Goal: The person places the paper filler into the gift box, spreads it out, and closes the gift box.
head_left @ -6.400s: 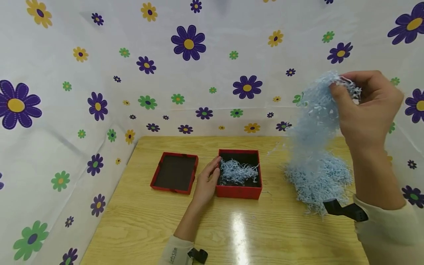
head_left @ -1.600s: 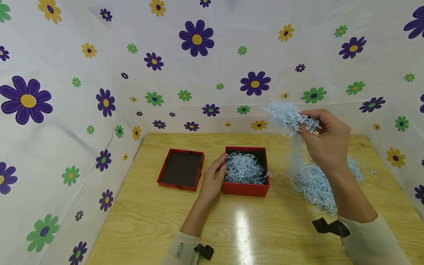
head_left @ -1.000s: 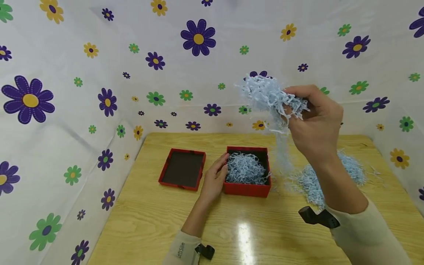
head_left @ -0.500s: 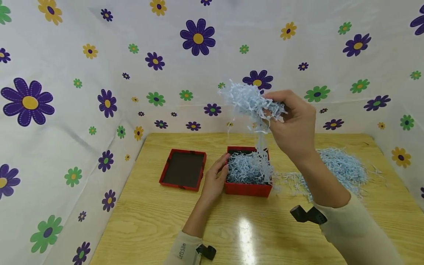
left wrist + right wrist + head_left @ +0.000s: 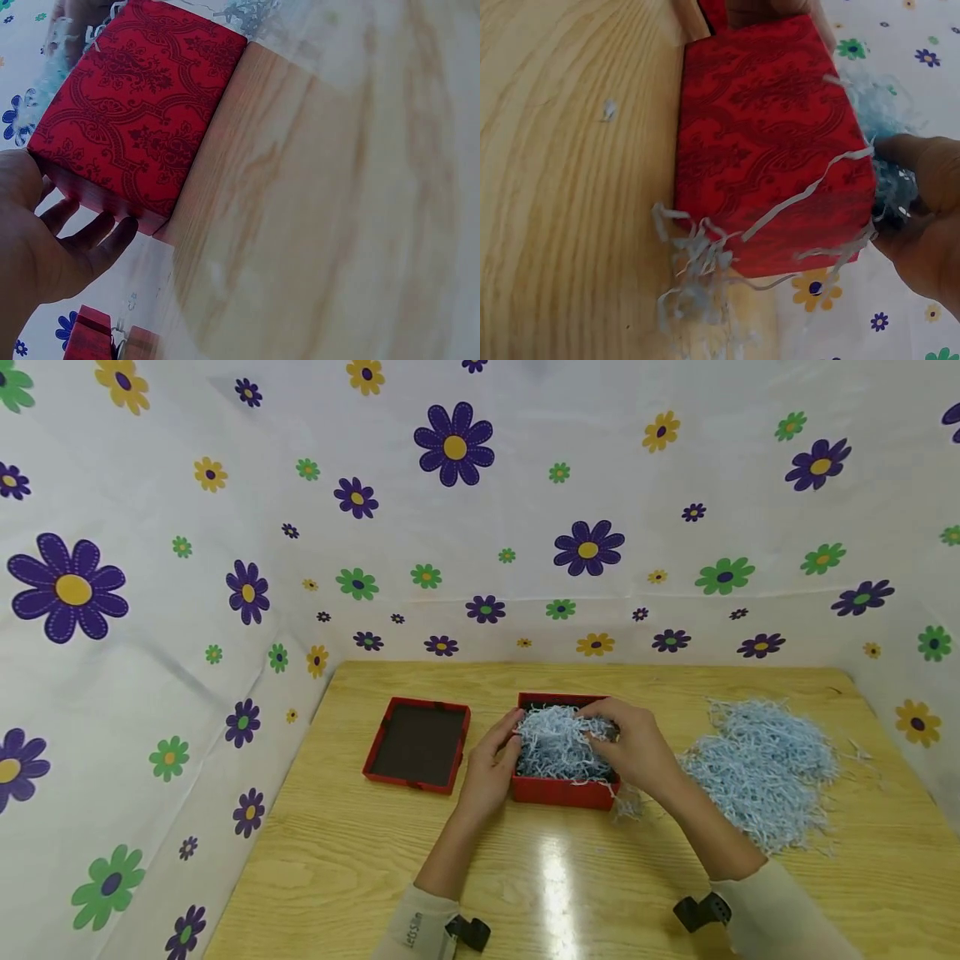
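A red patterned box (image 5: 566, 792) stands uncovered on the table, holding a heap of pale blue shredded paper (image 5: 558, 747). My left hand (image 5: 487, 772) rests against the box's left side, its fingers touching the wall in the left wrist view. Over the right part of the box, my right hand (image 5: 633, 747) pinches some of the shreds between thumb and fingers. The right wrist view shows that hand (image 5: 926, 214) at the rim, with loose strands hanging down the red wall (image 5: 780, 127).
Left of the box lies its red lid (image 5: 416, 745), dark inside face up. A larger pile of blue shreds (image 5: 765, 777) spreads on the wooden table (image 5: 360, 877) at the right. Behind the table hangs a white flowered cloth (image 5: 510, 510).
My right hand has carried a clump of shreds from the right pile, held high, then down into the box. The box has grown fuller. My left hand has stayed at its side.
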Motion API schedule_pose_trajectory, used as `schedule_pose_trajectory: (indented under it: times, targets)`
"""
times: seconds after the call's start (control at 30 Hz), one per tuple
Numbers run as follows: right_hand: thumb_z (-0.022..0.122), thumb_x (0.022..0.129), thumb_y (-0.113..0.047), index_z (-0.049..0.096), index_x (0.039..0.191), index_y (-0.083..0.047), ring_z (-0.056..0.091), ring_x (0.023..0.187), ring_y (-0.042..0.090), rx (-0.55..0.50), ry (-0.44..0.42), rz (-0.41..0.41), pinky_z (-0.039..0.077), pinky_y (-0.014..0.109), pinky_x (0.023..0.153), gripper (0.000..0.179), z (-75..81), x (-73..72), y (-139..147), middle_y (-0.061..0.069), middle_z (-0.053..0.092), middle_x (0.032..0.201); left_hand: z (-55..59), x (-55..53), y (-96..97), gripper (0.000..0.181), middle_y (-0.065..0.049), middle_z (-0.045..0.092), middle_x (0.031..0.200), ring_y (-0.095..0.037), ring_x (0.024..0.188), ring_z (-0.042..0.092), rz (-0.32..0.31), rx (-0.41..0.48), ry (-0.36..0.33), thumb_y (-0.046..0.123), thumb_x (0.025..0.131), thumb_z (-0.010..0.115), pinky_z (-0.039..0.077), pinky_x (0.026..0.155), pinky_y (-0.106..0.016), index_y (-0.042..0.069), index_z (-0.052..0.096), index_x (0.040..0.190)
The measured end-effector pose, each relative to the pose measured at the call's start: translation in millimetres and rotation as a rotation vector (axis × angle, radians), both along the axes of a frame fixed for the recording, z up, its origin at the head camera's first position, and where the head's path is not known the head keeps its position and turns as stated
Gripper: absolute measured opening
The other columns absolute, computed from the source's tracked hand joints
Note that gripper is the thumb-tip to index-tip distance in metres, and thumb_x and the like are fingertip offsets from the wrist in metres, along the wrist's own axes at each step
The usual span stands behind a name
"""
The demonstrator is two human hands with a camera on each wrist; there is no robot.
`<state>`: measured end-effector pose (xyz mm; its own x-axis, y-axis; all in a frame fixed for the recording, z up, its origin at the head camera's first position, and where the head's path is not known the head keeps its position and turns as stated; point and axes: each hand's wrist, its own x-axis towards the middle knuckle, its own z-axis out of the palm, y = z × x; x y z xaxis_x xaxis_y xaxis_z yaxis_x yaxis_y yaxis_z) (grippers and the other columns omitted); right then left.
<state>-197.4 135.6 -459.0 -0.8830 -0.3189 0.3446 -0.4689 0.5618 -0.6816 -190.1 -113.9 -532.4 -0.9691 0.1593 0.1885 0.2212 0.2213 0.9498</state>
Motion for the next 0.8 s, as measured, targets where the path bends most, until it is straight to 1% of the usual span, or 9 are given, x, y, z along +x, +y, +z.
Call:
schedule_pose_trajectory:
  times: [0.1,0.17,0.23,0.33,0.43,0.53,0.63,0.73,0.8]
  targets:
    - [0.079,0.09,0.006,0.076,0.121,-0.007,0.064,0.08,0.021,0.063,-0.049,0.08,0.054,0.036,0.071,0.034,-4.1,1.3,3,0.012,0.072,0.123,1.5,0.2,0.0,0.046,0.007,0.042,0.167,-0.015,0.154,0.037,0.001,0.011,-0.004,0.022,0.114,0.05,0.041,0.12,-0.048,0.022,0.049,0.16]
    - [0.08,0.089,0.005,0.076,0.12,-0.007,0.07,0.097,0.027,0.066,-0.054,0.126,0.06,0.043,0.081,0.034,-3.9,1.9,4,0.011,0.072,0.123,1.6,0.6,0.0,0.046,0.008,0.042,0.166,-0.015,0.153,0.038,0.003,0.023,-0.008,0.02,0.114,0.05,0.041,0.12,-0.048,0.022,0.05,0.16]
    - [0.083,0.089,0.003,0.076,0.12,-0.008,0.07,0.113,0.031,0.055,-0.043,0.166,0.06,0.049,0.089,0.034,-2.0,2.4,5,0.009,0.072,0.124,1.3,1.1,-0.1,0.046,0.008,0.043,0.165,-0.015,0.153,0.038,0.006,0.029,-0.011,0.019,0.114,0.05,0.041,0.119,-0.049,0.021,0.051,0.159]
    - [0.085,0.089,-0.002,0.076,0.122,-0.009,0.068,0.118,0.032,0.01,-0.041,0.21,0.058,0.056,0.095,0.035,3.4,4.1,11,0.008,0.072,0.128,0.1,1.2,-0.1,0.045,0.008,0.043,0.165,-0.015,0.153,0.038,0.009,0.036,-0.015,0.021,0.114,0.05,0.041,0.119,-0.05,0.02,0.051,0.159]
    - [0.085,0.089,-0.006,0.073,0.128,-0.011,0.065,0.125,0.027,-0.024,-0.051,0.217,0.056,0.055,0.1,0.041,9.0,7.1,20,0.005,0.07,0.133,-0.8,1.3,-0.1,0.045,0.005,0.042,0.167,-0.016,0.153,0.038,0.006,0.042,-0.019,0.023,0.114,0.05,0.041,0.119,-0.051,0.02,0.05,0.159]
    - [0.082,0.093,-0.006,0.071,0.131,-0.013,0.064,0.124,0.021,-0.091,-0.083,0.196,0.056,0.041,0.103,0.04,14.0,11.5,28,0.003,0.068,0.134,-1.4,1.6,-0.1,0.046,0.004,0.041,0.167,-0.017,0.153,0.038,0.0,0.045,-0.02,0.025,0.114,0.05,0.042,0.119,-0.051,0.021,0.05,0.16]
    - [0.075,0.098,-0.002,0.072,0.128,-0.007,0.067,0.114,0.019,-0.24,-0.158,0.19,0.057,0.027,0.096,0.031,17.1,16.6,33,0.008,0.069,0.129,-0.9,1.7,0.1,0.045,0.006,0.042,0.166,-0.017,0.153,0.039,0.002,0.043,-0.018,0.024,0.114,0.051,0.043,0.118,-0.05,0.023,0.051,0.159]
    - [0.069,0.101,0.001,0.071,0.124,0.003,0.07,0.102,0.022,-0.365,-0.249,0.25,0.06,0.026,0.086,0.023,16.4,19.9,32,0.018,0.069,0.12,-0.4,0.8,0.5,0.045,0.007,0.042,0.166,-0.019,0.153,0.039,0.003,0.046,-0.018,0.022,0.114,0.051,0.043,0.118,-0.05,0.024,0.051,0.159]
    - [0.068,0.101,0.002,0.071,0.123,0.006,0.07,0.1,0.023,-0.353,-0.284,0.302,0.061,0.028,0.083,0.022,13.1,20.3,28,0.021,0.07,0.118,-0.1,0.3,1.1,0.045,0.006,0.042,0.166,-0.02,0.153,0.039,-0.001,0.058,-0.02,0.02,0.114,0.051,0.043,0.117,-0.051,0.023,0.051,0.159]
